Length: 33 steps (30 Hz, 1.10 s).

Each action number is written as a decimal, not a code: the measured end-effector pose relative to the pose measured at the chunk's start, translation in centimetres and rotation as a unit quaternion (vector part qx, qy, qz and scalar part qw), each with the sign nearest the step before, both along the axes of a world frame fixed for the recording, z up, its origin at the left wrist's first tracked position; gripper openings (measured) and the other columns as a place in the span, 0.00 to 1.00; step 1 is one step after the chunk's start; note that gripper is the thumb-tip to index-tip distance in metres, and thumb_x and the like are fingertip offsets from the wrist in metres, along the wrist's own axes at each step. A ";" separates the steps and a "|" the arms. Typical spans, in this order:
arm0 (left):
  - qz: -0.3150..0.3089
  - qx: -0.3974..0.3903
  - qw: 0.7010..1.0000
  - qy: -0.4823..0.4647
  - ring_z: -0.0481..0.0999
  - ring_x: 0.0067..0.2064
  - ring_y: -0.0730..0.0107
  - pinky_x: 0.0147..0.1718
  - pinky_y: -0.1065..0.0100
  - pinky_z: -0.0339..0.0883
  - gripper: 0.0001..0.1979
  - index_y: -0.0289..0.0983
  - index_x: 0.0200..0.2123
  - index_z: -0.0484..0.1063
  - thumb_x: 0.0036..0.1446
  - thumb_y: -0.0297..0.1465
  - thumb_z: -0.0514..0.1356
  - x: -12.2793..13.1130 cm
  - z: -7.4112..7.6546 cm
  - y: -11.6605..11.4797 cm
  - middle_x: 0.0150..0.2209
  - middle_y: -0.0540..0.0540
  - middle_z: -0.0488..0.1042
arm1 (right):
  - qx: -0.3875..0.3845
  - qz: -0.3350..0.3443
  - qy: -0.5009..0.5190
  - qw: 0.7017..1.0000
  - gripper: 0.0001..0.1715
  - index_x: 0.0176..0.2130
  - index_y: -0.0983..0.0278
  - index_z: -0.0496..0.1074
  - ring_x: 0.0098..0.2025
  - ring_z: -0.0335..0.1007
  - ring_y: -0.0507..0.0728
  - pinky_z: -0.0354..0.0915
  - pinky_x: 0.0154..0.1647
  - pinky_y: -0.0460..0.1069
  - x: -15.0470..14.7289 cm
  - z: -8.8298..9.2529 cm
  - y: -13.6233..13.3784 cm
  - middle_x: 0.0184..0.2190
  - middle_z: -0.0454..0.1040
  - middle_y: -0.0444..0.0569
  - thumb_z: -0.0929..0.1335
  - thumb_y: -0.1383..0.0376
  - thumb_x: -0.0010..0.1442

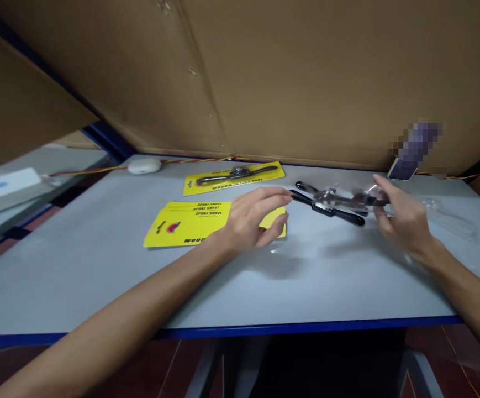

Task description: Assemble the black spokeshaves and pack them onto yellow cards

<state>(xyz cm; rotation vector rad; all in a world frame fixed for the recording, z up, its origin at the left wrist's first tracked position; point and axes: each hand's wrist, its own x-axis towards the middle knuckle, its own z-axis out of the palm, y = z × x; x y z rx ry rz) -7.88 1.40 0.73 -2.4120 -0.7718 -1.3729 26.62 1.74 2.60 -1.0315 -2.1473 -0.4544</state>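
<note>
My right hand [407, 218] grips one end of a dark spokeshave [341, 200], smeared by motion, with shiny clear plastic about it. Below and behind that tool, black spokeshaves [347, 217] lie on the table. My left hand [256, 218] is open, fingers stretched toward a spokeshave handle and thumb apart; whether the fingertips touch it I cannot tell. Under this hand sits a stack of yellow "Spoke Shave" cards [177, 226], partly covered by the hand and wrist. Farther back, a packed spokeshave [237, 172] rests on its own yellow card [192, 187].
Clear plastic covers [451, 218] lie to the right of my right hand. A phone-like object [407, 160], partly pixelated, leans on the cardboard wall [306, 83]. A white rounded device [144, 166] and a red-yellow cable [88, 170] run along the back. The grey table [99, 265] has a blue front edge.
</note>
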 end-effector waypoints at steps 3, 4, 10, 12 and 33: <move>0.010 -0.052 0.996 0.069 0.81 0.44 0.60 0.44 0.58 0.76 0.11 0.41 0.45 0.76 0.67 0.36 0.55 -0.7 0.3 0.2 0.44 0.42 0.82 | -0.077 -0.017 0.139 0.987 0.30 0.64 0.58 0.68 0.45 0.82 0.64 0.77 0.47 0.59 0.2 1.0 0.2 0.47 0.82 0.53 0.68 0.65 0.64; 0.008 -0.074 0.992 0.104 0.81 0.46 0.59 0.46 0.57 0.75 0.12 0.41 0.44 0.77 0.67 0.37 0.54 -0.7 0.4 0.4 0.44 0.42 0.82 | -0.129 -0.004 0.203 0.971 0.28 0.62 0.58 0.69 0.45 0.82 0.64 0.76 0.47 0.59 0.1 1.4 0.1 0.45 0.82 0.52 0.70 0.62 0.63; 0.113 -0.177 0.952 0.222 0.75 0.52 0.46 0.52 0.46 0.70 0.23 0.37 0.47 0.79 0.69 0.44 0.49 -0.1 0.2 1.6 0.48 0.35 0.79 | -0.470 0.114 0.472 0.737 0.17 0.44 0.56 0.75 0.30 0.76 0.58 0.74 0.31 0.55 -2.0 3.1 -1.0 0.29 0.76 0.43 0.71 0.58 0.53; 0.164 -0.198 0.936 0.239 0.75 0.49 0.44 0.49 0.45 0.70 0.25 0.35 0.49 0.79 0.68 0.46 0.49 -0.2 -0.2 1.8 0.46 0.33 0.78 | -0.532 0.102 0.518 0.662 0.17 0.42 0.58 0.74 0.25 0.71 0.55 0.71 0.26 0.51 -2.8 3.3 -1.4 0.24 0.73 0.41 0.71 0.58 0.50; 0.336 -0.269 0.881 0.194 0.77 0.36 0.49 0.35 0.56 0.66 0.21 0.37 0.40 0.73 0.68 0.47 0.49 0.1 2.4 0.3 0.33 0.39 0.76 | -0.767 0.077 0.258 0.583 0.40 0.73 0.62 0.53 0.15 0.68 0.53 0.63 0.14 0.45 -1.8 0.5 -0.5 0.19 0.73 0.40 0.66 0.53 0.70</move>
